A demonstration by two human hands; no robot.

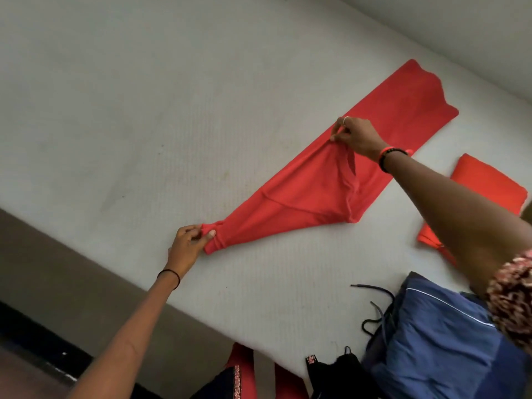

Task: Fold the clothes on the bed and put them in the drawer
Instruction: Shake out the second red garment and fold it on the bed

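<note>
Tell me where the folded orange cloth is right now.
In the head view the folded orange cloth lies on the bed at the far right, beside the long red garment, partly behind the right forearm.

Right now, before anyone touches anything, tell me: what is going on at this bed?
A person is folding a long red garment on the bed. The left hand pinches its near end and the right hand pinches a lifted fold near its middle; the far part lies flat. A folded red cloth sits to the right, and a blue garment lies near the person.
</note>
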